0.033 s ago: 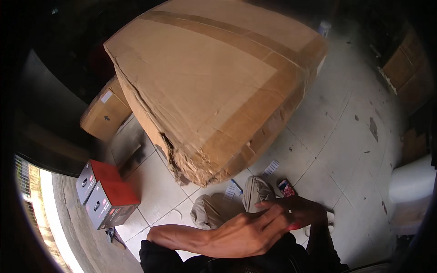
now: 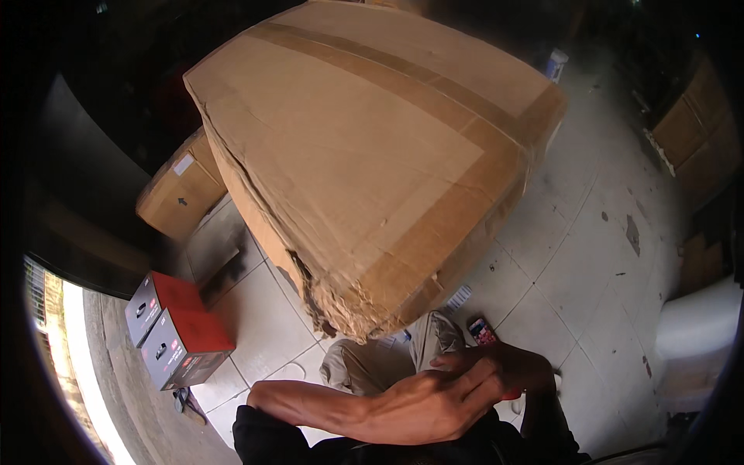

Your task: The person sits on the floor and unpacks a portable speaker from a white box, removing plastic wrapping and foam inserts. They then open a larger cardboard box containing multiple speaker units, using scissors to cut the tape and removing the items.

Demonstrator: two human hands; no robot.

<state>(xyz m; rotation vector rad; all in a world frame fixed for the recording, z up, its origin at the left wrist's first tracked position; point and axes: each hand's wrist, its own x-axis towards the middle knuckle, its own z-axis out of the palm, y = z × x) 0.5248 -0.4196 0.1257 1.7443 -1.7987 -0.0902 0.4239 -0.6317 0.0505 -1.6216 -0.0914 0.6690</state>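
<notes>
While both hands meet low over the lap, I have the left hand (image 2: 434,403) lying across the right hand (image 2: 477,359). Left fingers (image 2: 482,381) are bent over it; can't tell if they grip anything. Right fingers partly hidden, state unclear to me. A bit of red (image 2: 511,394) shows just beside them; can't identify it.

Big taped carton (image 2: 341,155) fills the space ahead, apart from both hands, its torn, crumpled corner (image 2: 360,314) pointing at the beige trouser legs (image 2: 349,366). I can't see what bears it.

On the tiled floor (image 2: 558,302): phone (image 2: 481,332) near the right hand, white striped sheet (image 2: 459,297) just beyond it. Two red-and-grey boxes (image 2: 190,341) stand touching near the floor's left edge, sandals (image 2: 188,407) beside them. Smaller carton (image 2: 174,194) sits farther up that side, left of the big one.
</notes>
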